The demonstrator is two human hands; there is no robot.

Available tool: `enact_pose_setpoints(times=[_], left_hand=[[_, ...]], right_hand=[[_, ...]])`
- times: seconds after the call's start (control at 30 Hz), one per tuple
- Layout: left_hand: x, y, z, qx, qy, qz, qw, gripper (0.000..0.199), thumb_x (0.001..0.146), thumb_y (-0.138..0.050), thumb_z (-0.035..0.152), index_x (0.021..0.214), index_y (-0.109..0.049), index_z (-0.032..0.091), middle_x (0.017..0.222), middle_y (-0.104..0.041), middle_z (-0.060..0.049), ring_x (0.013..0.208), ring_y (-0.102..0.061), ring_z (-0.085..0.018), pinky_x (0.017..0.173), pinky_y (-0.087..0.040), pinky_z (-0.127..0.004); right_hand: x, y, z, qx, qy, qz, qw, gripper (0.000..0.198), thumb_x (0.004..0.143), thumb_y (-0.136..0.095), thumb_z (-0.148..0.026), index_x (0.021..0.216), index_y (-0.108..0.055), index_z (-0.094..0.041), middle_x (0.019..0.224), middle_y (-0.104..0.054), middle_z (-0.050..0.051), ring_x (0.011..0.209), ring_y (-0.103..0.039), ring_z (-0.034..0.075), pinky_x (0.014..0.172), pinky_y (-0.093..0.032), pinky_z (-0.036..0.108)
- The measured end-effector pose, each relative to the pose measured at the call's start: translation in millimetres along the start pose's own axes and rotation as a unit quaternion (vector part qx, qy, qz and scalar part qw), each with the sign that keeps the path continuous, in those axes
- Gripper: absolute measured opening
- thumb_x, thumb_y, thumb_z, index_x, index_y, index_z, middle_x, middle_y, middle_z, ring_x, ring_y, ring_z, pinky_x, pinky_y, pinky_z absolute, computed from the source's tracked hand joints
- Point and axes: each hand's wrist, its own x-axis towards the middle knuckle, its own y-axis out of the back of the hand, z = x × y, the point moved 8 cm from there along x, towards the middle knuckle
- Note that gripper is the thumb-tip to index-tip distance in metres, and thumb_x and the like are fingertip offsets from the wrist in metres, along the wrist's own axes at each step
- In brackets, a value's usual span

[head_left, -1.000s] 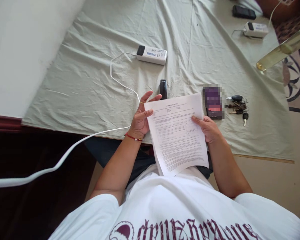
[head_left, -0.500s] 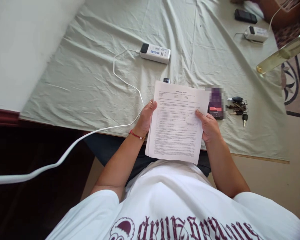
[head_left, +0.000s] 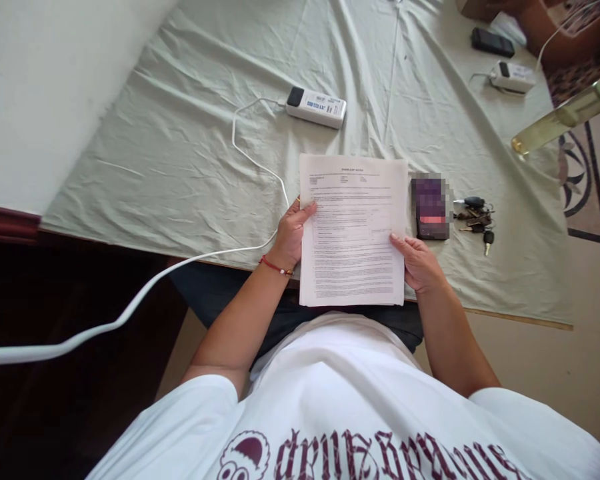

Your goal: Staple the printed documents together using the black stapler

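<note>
A stack of printed papers (head_left: 353, 253) is held up over the table's near edge, its top sheet covered in small text under a heading. My left hand (head_left: 295, 230) grips the left edge, thumb on the front and fingers behind the sheets. On the opposite edge, somewhat lower, my right hand (head_left: 420, 260) pinches the papers the same way. The fingers behind the stack are hidden. Just past the right edge of the papers lies a phone (head_left: 433, 230) with a lit, partly blurred screen.
Beside the phone is a bunch of keys (head_left: 477, 217). A white power bank (head_left: 316, 108) with a white cable (head_left: 195, 259) lies beyond the papers on the cloth-covered table (head_left: 180, 167). At the far right are another white device (head_left: 513, 77), a dark phone (head_left: 493, 41) and a bottle (head_left: 560, 120).
The stack has straightened from a slight tilt, its sheets now more even, and its lower edge has risen. Both hands still hold it. A dark object formerly peeking above its top edge is now covered.
</note>
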Motion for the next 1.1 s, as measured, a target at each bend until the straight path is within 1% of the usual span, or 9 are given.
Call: enact_pose_setpoints(times=[0.1, 0.23, 0.4, 0.47, 0.57, 0.7, 0.87, 1.0, 1.1], left_hand=[[2.5, 0.4, -1.1, -0.016, 0.013, -0.008, 1.0, 0.048, 0.077, -0.083, 0.044, 0.119, -0.071, 0.024, 0.125, -0.075, -0.008, 0.129, -0.063, -0.035, 0.107, -0.054, -0.051], [-2.0, -12.5, -4.1, -0.035, 0.064, -0.056, 0.996, 0.057, 0.085, -0.071, 0.062, 0.123, -0.07, 0.02, 0.123, -0.075, -0.012, 0.132, -0.06, -0.038, 0.107, -0.054, -0.052], [-9.5, -19.6, -5.9, -0.06, 0.103, -0.058, 0.991, 0.065, 0.09, -0.058, 0.071, 0.132, -0.066, 0.022, 0.122, -0.075, -0.011, 0.129, -0.063, -0.033, 0.105, -0.055, -0.047], [-9.7, -19.0, -6.6, -0.068, 0.104, -0.05, 0.991, 0.067, 0.091, -0.053, 0.073, 0.132, -0.067, 0.022, 0.122, -0.075, -0.01, 0.129, -0.063, -0.032, 0.105, -0.055, -0.046], [-8.4, -17.2, -7.0, -0.07, 0.091, -0.044, 0.992, 0.069, 0.092, -0.049, 0.075, 0.132, -0.067, 0.022, 0.122, -0.075, -0.01, 0.128, -0.064, -0.031, 0.105, -0.055, -0.045], [-8.3, -16.0, -8.0, -0.052, 0.082, -0.041, 0.994, 0.07, 0.091, -0.049, 0.077, 0.13, -0.068, 0.023, 0.121, -0.076, -0.01, 0.128, -0.064, -0.031, 0.104, -0.055, -0.045], [-8.1, -15.6, -3.5, -0.029, 0.055, -0.037, 0.997, 0.064, 0.09, -0.057, 0.072, 0.126, -0.069, 0.021, 0.12, -0.076, -0.011, 0.13, -0.062, -0.033, 0.105, -0.054, -0.047], [-10.5, -8.1, 3.8, 0.021, 0.016, -0.012, 1.0, 0.046, 0.087, -0.073, 0.053, 0.118, -0.066, 0.02, 0.117, -0.076, -0.009, 0.128, -0.064, -0.032, 0.107, -0.052, -0.047], [-18.9, -5.4, -0.9, 0.065, 0.053, -0.014, 0.996, 0.036, 0.084, -0.078, 0.041, 0.11, -0.064, 0.02, 0.108, -0.077, -0.006, 0.117, -0.069, -0.03, 0.104, -0.054, -0.047]], right_hand=[[-4.6, 5.4, 0.4, 0.016, 0.0, 0.002, 1.0, 0.039, 0.07, -0.089, -0.055, 0.089, -0.078, -0.023, 0.096, -0.081, 0.007, 0.095, -0.078, 0.029, 0.086, -0.066, 0.042], [-10.8, 5.0, 5.8, 0.043, -0.026, -0.001, 0.999, 0.041, 0.073, -0.086, -0.058, 0.092, -0.078, -0.022, 0.097, -0.081, 0.008, 0.097, -0.078, 0.031, 0.086, -0.067, 0.044], [-16.0, -7.4, 17.0, 0.076, -0.066, -0.017, 0.995, 0.045, 0.071, -0.088, -0.056, 0.096, -0.077, -0.021, 0.096, -0.081, 0.008, 0.096, -0.078, 0.031, 0.083, -0.067, 0.044], [-16.3, -13.0, 20.6, 0.074, -0.077, -0.02, 0.994, 0.043, 0.068, -0.091, -0.051, 0.094, -0.076, -0.02, 0.093, -0.081, 0.008, 0.092, -0.078, 0.031, 0.082, -0.067, 0.044], [-15.1, -16.4, 20.8, 0.071, -0.069, 0.001, 0.995, 0.038, 0.069, -0.091, -0.046, 0.091, -0.076, -0.019, 0.091, -0.081, 0.009, 0.089, -0.078, 0.031, 0.083, -0.067, 0.044], [-15.5, -16.4, 18.2, 0.088, -0.046, 0.035, 0.994, 0.034, 0.072, -0.089, -0.044, 0.091, -0.075, -0.019, 0.094, -0.081, 0.009, 0.097, -0.077, 0.031, 0.087, -0.066, 0.044], [-19.3, -19.4, 19.4, 0.086, -0.039, 0.028, 0.995, 0.037, 0.07, -0.09, -0.042, 0.093, -0.075, -0.018, 0.095, -0.081, 0.01, 0.101, -0.077, 0.033, 0.089, -0.066, 0.047], [-19.6, -11.3, 15.4, 0.079, -0.019, 0.052, 0.995, 0.037, 0.066, -0.092, -0.04, 0.091, -0.074, -0.018, 0.093, -0.081, 0.01, 0.099, -0.077, 0.033, 0.088, -0.066, 0.048], [-18.4, -0.7, 9.2, 0.086, 0.013, 0.089, 0.992, 0.036, 0.068, -0.091, -0.04, 0.091, -0.074, -0.019, 0.093, -0.081, 0.009, 0.099, -0.077, 0.032, 0.089, -0.066, 0.048]])
